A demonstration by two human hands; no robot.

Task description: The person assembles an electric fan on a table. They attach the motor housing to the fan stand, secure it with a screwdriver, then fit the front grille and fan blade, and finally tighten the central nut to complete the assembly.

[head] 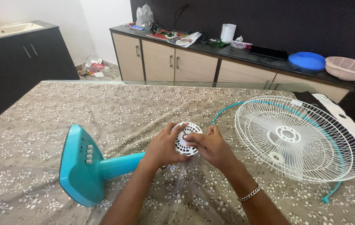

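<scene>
A teal table fan stand (86,166) lies on its side on the patterned tablecloth (60,121), base toward the left. At the end of its neck sits the white slotted motor housing (183,141). My left hand (163,146) wraps around the housing's left side. My right hand (210,146), with a metal bracelet on the wrist, grips the housing's right side, thumb pressed on its face. A white wire fan guard (296,137) with a teal rim band lies flat to the right of my hands.
Behind the table runs a dark counter (244,53) over beige cabinets, holding papers, a white jug (228,32), a blue lid (307,61) and a pink basin (349,67). A sink unit (6,30) stands at far left. Litter lies on the floor (96,68).
</scene>
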